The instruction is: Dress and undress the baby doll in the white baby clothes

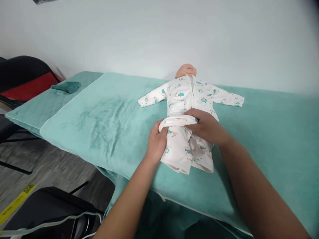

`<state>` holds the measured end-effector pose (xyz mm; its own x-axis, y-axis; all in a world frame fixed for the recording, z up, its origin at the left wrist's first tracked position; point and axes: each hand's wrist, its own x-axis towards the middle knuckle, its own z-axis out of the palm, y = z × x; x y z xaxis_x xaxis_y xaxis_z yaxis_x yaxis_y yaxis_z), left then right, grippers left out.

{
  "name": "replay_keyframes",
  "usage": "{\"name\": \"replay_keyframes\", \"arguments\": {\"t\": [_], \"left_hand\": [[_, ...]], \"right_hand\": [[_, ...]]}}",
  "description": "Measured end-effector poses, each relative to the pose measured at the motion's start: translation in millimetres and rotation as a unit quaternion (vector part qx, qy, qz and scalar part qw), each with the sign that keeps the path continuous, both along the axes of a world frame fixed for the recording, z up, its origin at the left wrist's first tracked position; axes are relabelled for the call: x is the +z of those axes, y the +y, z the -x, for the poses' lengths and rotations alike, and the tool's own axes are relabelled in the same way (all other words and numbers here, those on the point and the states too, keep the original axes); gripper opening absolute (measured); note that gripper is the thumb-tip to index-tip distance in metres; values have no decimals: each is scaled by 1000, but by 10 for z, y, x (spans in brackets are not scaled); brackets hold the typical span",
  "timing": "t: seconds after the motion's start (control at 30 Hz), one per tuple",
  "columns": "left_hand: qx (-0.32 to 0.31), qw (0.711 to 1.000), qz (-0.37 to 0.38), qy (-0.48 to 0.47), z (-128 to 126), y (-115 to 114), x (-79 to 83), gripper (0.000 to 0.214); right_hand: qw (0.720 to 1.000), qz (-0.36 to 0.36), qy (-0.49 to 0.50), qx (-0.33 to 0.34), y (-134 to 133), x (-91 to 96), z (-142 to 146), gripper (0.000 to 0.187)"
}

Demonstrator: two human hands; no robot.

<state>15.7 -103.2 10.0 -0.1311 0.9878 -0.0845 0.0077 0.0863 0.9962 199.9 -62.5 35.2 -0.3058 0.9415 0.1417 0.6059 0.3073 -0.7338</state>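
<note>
A baby doll (186, 70) lies on its back on a teal towel (104, 116), head towards the wall. It wears a white top with teal prints (189, 94), sleeves spread out to both sides. Matching white printed trousers (188, 149) cover its legs. My left hand (156, 142) grips the trousers' waistband at the doll's left hip side as I see it. My right hand (206, 126) is closed on the waistband at the other side, over the doll's belly.
The towel covers a table along a white wall. A small folded teal cloth (66, 87) lies at the far left end. A black and red chair (27, 79) stands to the left. Another black chair (52, 205) is near the floor in front.
</note>
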Motion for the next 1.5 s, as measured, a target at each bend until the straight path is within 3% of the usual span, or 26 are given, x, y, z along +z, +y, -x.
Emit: {"name": "replay_keyframes", "arguments": {"t": [0.2, 0.33, 0.47, 0.6, 0.77, 0.97, 1.07, 1.13, 1.23, 1.33, 1.5], "left_hand": [[-7, 996, -82, 43, 5, 250, 57, 17], [-22, 996, -72, 46, 35, 326, 101, 16], [-63, 996, 10, -59, 98, 201, 41, 20], [-144, 963, 35, -223, 218, 13, -99, 40], [-197, 955, 25, -221, 255, -76, -156, 71], [-157, 980, 19, -122, 162, 31, -91, 67], [-124, 992, -1, -39, 159, 99, -50, 51], [-81, 996, -19, 19, 160, 140, -35, 34], [-14, 997, -37, 64, 128, 216, -39, 14], [20, 998, -45, 40, 51, 318, -44, 12], [9, 1000, -19, -9, -19, 442, -66, 13]], "right_hand": [[995, 7, 69, -67, 29, -44, -17, 22], [993, -2, 91, -74, 30, -33, 12, 20], [994, -1, 78, -73, 33, -37, 22, 18], [993, 5, 81, -89, 33, -38, 33, 19], [995, 13, 78, -65, 10, -18, 56, 18], [993, 56, 107, 14, -13, 16, -17, 35], [992, 62, 92, 65, -7, 41, -67, 43], [993, 46, 62, 87, -3, 45, -77, 38], [997, 7, 33, 75, -3, 29, -54, 20], [998, -4, 36, 58, -2, 4, -20, 12], [998, 12, 64, -8, 3, -42, 63, 13]]}}
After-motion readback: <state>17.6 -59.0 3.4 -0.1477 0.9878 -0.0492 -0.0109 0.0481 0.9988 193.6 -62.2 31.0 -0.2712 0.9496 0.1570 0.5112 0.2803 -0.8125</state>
